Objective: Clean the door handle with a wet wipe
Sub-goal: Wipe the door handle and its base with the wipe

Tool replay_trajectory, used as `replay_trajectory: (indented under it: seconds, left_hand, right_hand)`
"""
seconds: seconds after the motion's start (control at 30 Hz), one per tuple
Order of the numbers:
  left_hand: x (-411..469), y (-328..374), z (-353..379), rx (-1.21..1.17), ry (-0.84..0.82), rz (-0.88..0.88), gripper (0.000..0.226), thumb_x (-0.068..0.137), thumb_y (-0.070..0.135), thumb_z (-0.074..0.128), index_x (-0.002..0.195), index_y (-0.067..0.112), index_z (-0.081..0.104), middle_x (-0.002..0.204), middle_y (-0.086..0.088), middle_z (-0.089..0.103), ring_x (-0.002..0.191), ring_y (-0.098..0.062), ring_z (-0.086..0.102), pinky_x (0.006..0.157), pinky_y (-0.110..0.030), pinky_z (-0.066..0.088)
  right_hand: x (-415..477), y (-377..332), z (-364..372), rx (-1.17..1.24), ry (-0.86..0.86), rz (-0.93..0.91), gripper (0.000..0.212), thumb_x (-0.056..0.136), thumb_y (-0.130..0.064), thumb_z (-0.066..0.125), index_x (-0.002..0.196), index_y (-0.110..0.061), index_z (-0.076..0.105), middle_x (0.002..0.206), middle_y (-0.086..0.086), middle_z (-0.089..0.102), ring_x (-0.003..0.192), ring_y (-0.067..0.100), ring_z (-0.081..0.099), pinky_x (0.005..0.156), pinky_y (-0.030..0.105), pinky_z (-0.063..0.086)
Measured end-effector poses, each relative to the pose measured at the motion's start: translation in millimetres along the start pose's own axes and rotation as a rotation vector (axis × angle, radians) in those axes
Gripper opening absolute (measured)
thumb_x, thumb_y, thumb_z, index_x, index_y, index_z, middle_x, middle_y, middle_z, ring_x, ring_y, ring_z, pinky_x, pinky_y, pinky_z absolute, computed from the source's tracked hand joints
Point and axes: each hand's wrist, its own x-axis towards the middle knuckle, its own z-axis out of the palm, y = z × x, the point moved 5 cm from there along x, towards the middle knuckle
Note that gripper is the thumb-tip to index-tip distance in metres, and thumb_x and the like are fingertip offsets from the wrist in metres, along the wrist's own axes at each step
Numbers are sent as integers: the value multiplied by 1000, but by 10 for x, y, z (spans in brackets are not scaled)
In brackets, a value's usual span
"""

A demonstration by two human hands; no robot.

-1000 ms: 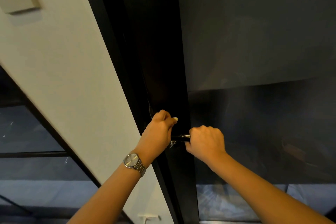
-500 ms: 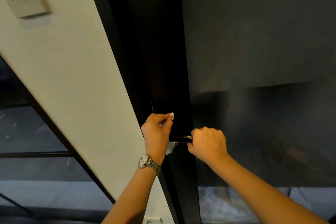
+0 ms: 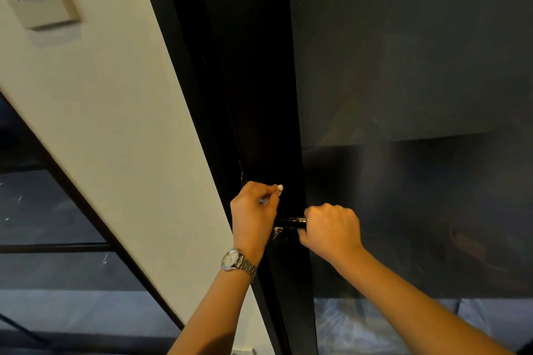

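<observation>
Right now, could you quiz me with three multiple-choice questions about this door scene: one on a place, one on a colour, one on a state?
1. Where is the wristwatch?
A. left wrist
B. right wrist
C. on the wall

2. What colour is the door handle?
A. white
B. black
C. red

3. What is the right hand doing?
A. hanging open
B. pressing the light switch
C. closed around the handle

Answers: 1 A, the watch sits below the left hand. 2 B, the bar is glossy black. 3 C, its fingers wrap the handle.
</observation>
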Motion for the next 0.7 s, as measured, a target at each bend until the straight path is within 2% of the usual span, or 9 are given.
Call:
replay_trajectory:
  seconds: [0.1, 0.2, 0.3, 0.43, 0.53, 0.6, 0.7]
  left_hand:
    - [-37, -103, -62, -54, 101, -113, 8, 79, 15, 70, 83, 8, 70, 80, 3, 62, 71, -5, 58, 67, 2, 42]
    - [-77, -151, -75, -124, 156, -218, 8, 79, 16, 69, 83, 10, 69, 80, 1, 63, 72, -9, 59, 63, 2, 43]
    - [-34, -71, -54, -72, 75, -157, 13, 79, 18, 69, 88, 9, 71, 82, 4, 62, 71, -1, 56, 66, 4, 41]
    - [34, -9, -58, -35, 19, -86, 16, 80, 22, 69, 90, 9, 72, 82, 4, 63, 68, 2, 55, 66, 3, 40]
    - [40, -59, -98, -20, 61, -123, 17, 81, 20, 68, 93, 9, 72, 86, -3, 66, 70, -3, 57, 66, 3, 42]
    - [39, -62, -114, 36, 84, -99, 17, 83, 17, 66, 96, 7, 71, 94, -8, 66, 78, -9, 57, 67, 3, 41]
    - [27, 119, 10, 235, -24, 140, 15, 85, 13, 63, 96, 7, 71, 100, -7, 63, 94, -14, 53, 75, -4, 36]
  right_hand:
    - [-8, -8, -9, -7, -7, 7, 25, 91, -36, 48, 96, -17, 64, 80, 2, 59, 79, 21, 62, 49, 24, 28]
    - [-6, -8, -2, -11, -3, 12, 25, 91, -36, 48, 95, -16, 64, 76, 0, 54, 80, 22, 63, 46, 23, 24]
    - [-10, -2, -6, 1, -8, 21, 25, 91, -36, 48, 95, -17, 64, 70, -2, 49, 75, 20, 60, 49, 24, 30]
    - [-7, -16, -11, 4, -9, 13, 25, 91, -36, 48, 96, -17, 64, 87, 1, 65, 81, 21, 64, 58, 27, 37]
    - [-10, -9, -6, 5, -13, 3, 26, 91, -36, 48, 97, -17, 64, 82, 2, 62, 79, 21, 63, 59, 27, 37]
    - [-15, -6, -2, 11, -12, -2, 26, 91, -36, 48, 98, -17, 64, 80, 2, 60, 76, 21, 61, 58, 28, 36]
    - [-8, -3, 0, 4, -16, 1, 26, 91, -38, 49, 98, -17, 64, 88, 2, 67, 81, 21, 64, 55, 27, 35]
